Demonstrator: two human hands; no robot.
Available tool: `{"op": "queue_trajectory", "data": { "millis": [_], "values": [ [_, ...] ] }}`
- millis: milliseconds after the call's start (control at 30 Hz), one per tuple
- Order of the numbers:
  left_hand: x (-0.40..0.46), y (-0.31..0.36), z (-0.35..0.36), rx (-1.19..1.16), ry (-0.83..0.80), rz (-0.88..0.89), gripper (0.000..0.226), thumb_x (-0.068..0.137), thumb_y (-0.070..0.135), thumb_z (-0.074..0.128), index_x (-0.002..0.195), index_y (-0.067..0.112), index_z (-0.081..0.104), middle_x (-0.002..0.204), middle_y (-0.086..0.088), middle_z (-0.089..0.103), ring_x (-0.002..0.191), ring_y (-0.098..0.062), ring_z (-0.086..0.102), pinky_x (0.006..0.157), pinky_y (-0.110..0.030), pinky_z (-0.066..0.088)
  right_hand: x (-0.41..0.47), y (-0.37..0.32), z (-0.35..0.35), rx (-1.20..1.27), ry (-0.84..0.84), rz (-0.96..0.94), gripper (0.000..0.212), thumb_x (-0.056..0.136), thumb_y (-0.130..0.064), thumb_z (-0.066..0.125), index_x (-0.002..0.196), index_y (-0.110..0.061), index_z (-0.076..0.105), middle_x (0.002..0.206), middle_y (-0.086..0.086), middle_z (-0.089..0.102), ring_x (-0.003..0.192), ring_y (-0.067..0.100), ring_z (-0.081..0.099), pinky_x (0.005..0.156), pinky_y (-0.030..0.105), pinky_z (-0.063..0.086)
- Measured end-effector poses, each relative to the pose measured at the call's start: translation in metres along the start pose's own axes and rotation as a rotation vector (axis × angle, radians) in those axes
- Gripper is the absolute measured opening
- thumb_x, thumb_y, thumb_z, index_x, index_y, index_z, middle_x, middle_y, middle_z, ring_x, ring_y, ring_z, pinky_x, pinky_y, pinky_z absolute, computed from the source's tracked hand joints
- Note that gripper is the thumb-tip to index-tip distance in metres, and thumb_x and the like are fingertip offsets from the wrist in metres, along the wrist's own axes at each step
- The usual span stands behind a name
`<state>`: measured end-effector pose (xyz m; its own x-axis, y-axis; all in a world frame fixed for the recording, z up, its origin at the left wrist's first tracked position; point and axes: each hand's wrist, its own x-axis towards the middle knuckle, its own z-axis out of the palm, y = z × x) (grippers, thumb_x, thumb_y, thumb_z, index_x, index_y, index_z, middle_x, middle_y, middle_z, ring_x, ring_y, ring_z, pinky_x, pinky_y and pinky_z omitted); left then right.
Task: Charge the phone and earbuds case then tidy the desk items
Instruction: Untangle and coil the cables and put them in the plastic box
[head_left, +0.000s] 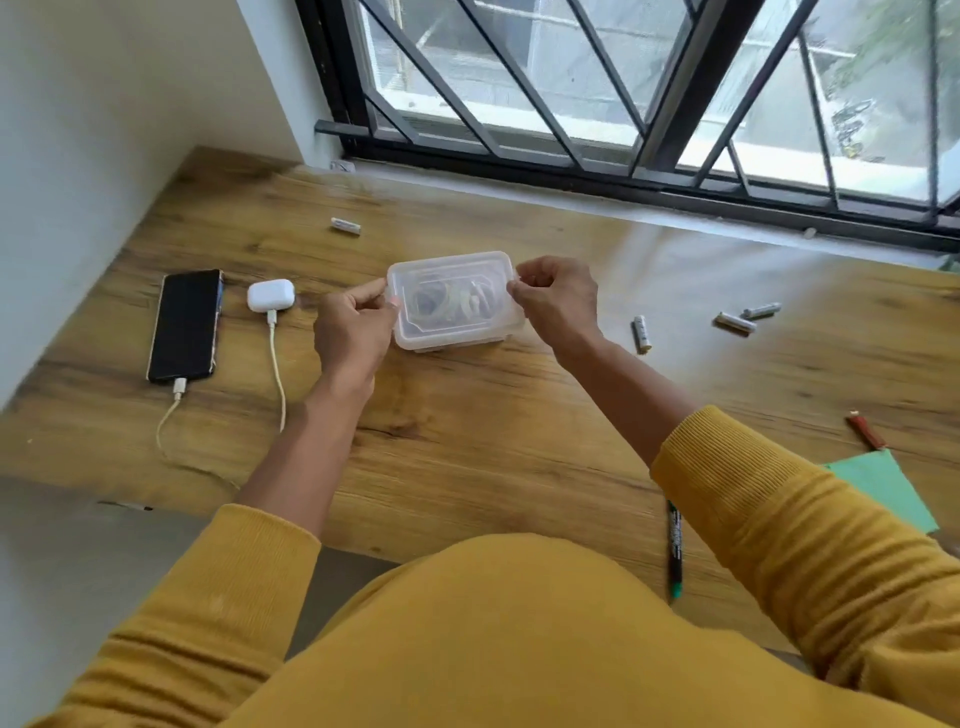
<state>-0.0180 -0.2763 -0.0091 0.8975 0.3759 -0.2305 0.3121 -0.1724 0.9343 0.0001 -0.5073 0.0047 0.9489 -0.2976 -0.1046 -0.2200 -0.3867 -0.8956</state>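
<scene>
We observe a wooden desk (467, 441) under a barred window (623, 78) at upper right. At left, phone (185, 325) and earbuds case (270, 295) lie cabled. At centre, a lidded clear box (454, 301): left hand (353, 332) and right hand (558, 301) pinch its ends. Batteries (735, 322) lie scattered at right.

Blurred contents inside the clear box (454, 301); green paper (883, 486) cut off at right; both cables (278, 374) vanishing off the bench's (467, 441) near edge.

clear plastic box (457, 301), matt wood-grain desk (467, 441)
</scene>
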Motion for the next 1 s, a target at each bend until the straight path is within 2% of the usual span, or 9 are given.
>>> {"op": "queue_trajectory", "data": {
  "millis": [200, 367, 433, 500, 567, 633, 700, 867, 1000],
  "values": [
    [0.012, -0.003, 0.0, 0.092, -0.002, 0.02, 0.029, 0.094, 0.023, 0.076, 0.122, 0.026, 0.078, 0.111, 0.018, 0.078, 0.112, -0.014, 0.074, 0.102, -0.041, 0.06, 0.006, 0.001, 0.016, -0.075, 0.045, -0.006, 0.017, 0.089, -0.018, 0.077, 0.105, -0.015, 0.081, 0.088, -0.003, 0.075, 0.087, 0.015, 0.072, 0.085, 0.042, 0.063],
    [0.017, -0.003, 0.003, 0.136, -0.008, 0.024, 0.022, 0.094, 0.019, 0.075, 0.114, 0.027, 0.081, 0.103, 0.021, 0.076, 0.112, -0.009, 0.071, 0.103, -0.038, 0.059, 0.012, 0.004, 0.022, -0.103, 0.058, -0.004, 0.02, 0.09, -0.019, 0.077, 0.11, -0.016, 0.081, 0.091, -0.003, 0.075, 0.087, 0.013, 0.071, 0.084, 0.041, 0.064],
    [0.016, -0.004, 0.003, 0.173, -0.016, 0.062, 0.014, 0.096, 0.019, 0.074, 0.104, 0.028, 0.082, 0.089, 0.025, 0.071, 0.102, -0.006, 0.07, 0.101, -0.037, 0.059, 0.014, 0.007, 0.022, -0.102, 0.048, 0.005, 0.021, 0.091, -0.02, 0.077, 0.111, -0.017, 0.08, 0.094, -0.002, 0.075, 0.088, 0.012, 0.07, 0.086, 0.04, 0.064],
    [0.013, -0.006, 0.003, 0.213, -0.023, 0.125, 0.016, 0.097, 0.019, 0.074, 0.112, 0.018, 0.082, 0.084, 0.025, 0.067, 0.097, -0.007, 0.068, 0.1, -0.035, 0.058, 0.015, 0.009, 0.021, -0.095, 0.031, 0.017, 0.019, 0.092, -0.022, 0.077, 0.111, -0.019, 0.08, 0.097, -0.001, 0.076, 0.091, 0.012, 0.071, 0.086, 0.04, 0.064],
    [0.011, -0.007, 0.002, 0.231, -0.019, 0.156, 0.028, 0.098, 0.02, 0.075, 0.125, 0.015, 0.078, 0.093, 0.021, 0.069, 0.1, -0.006, 0.067, 0.098, -0.028, 0.056, 0.018, 0.01, 0.02, -0.085, 0.014, 0.036, 0.016, 0.09, -0.023, 0.078, 0.106, -0.022, 0.079, 0.094, -0.002, 0.075, 0.09, 0.015, 0.073, 0.084, 0.043, 0.065],
    [0.01, -0.007, 0.002, 0.213, -0.02, 0.143, 0.034, 0.098, 0.021, 0.075, 0.132, 0.018, 0.074, 0.097, 0.022, 0.071, 0.098, -0.002, 0.068, 0.093, -0.02, 0.054, 0.02, 0.01, 0.02, -0.058, -0.007, 0.063, 0.013, 0.088, -0.021, 0.078, 0.1, -0.023, 0.077, 0.092, -0.001, 0.075, 0.088, 0.017, 0.075, 0.079, 0.044, 0.066],
    [0.012, -0.008, 0.003, 0.205, -0.022, 0.139, 0.035, 0.098, 0.021, 0.075, 0.132, 0.02, 0.074, 0.089, 0.026, 0.069, 0.09, 0.001, 0.066, 0.085, -0.016, 0.052, 0.022, 0.011, 0.019, -0.022, -0.023, 0.086, 0.012, 0.086, -0.018, 0.079, 0.097, -0.023, 0.076, 0.093, 0.002, 0.076, 0.087, 0.019, 0.076, 0.075, 0.044, 0.067],
    [0.024, -0.009, 0.0, 0.148, -0.046, 0.063, 0.038, 0.092, 0.02, 0.082, 0.13, 0.018, 0.076, 0.09, 0.01, 0.074, 0.08, -0.003, 0.065, 0.077, -0.02, 0.055, 0.025, 0.012, 0.016, 0.043, -0.057, 0.15, 0.015, 0.085, -0.013, 0.082, 0.097, -0.02, 0.076, 0.095, 0.005, 0.077, 0.088, 0.022, 0.077, 0.077, 0.043, 0.067],
    [0.03, -0.005, 0.0, 0.143, -0.054, 0.018, 0.035, 0.09, 0.019, 0.085, 0.124, 0.017, 0.077, 0.092, 0.005, 0.077, 0.083, -0.007, 0.07, 0.07, -0.02, 0.055, 0.026, 0.01, 0.014, 0.069, -0.063, 0.181, 0.017, 0.086, -0.01, 0.082, 0.098, -0.017, 0.074, 0.1, 0.006, 0.075, 0.092, 0.021, 0.075, 0.075, 0.036, 0.067]
  ]
}}
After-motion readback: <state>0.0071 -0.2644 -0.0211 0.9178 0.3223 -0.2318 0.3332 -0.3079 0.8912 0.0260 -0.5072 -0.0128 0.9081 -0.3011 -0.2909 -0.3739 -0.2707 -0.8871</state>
